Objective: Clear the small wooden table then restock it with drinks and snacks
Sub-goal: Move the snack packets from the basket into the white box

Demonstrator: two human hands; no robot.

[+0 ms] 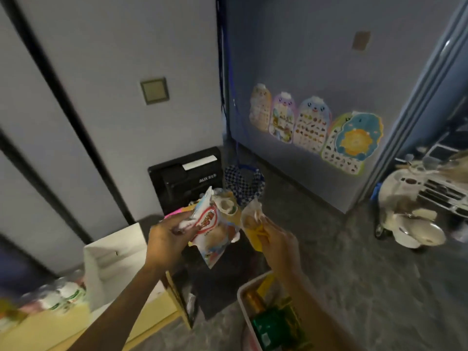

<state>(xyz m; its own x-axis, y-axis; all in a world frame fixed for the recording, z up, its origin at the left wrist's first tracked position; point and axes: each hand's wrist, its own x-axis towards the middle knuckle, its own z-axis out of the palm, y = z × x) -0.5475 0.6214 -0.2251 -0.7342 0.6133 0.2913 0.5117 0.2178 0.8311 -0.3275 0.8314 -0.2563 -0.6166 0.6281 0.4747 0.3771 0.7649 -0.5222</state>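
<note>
Two hands were raised at frame centre, each curled round snacks. The left hand (169, 239) gripped one white-and-red packet (211, 224), with at least one more wrapper bunched behind it. The right hand (277, 240) pinched one yellow packet (254, 228). The step was probably restocking: carry the packets to the wooden worktop (45, 328), lower left, and set them down singly beside the bottles (67, 296), uncrushed. Counted: at least two bottles, blurred; one white box (114, 252); one basket (243, 293), lower centre.
</note>
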